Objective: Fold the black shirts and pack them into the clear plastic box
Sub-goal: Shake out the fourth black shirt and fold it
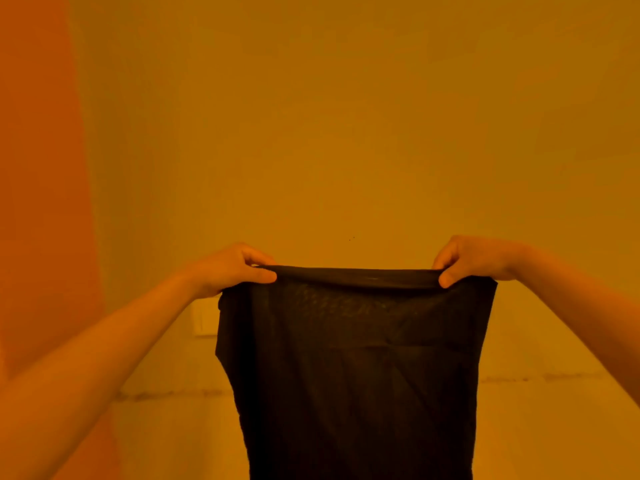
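Observation:
A black shirt (353, 368) hangs in the air in front of me, stretched flat along its top edge and running down past the bottom of the view. My left hand (232, 270) pinches the top left corner between thumb and fingers. My right hand (474, 259) pinches the top right corner the same way. Both arms are held out at about chest height. The clear plastic box is not in view.
A plain wall (346, 116) fills the view behind the shirt, under strong orange light. A darker orange panel (38, 168) runs down the left side. A pale wall plate (204, 317) shows left of the shirt. The floor (554, 427) meets the wall low down.

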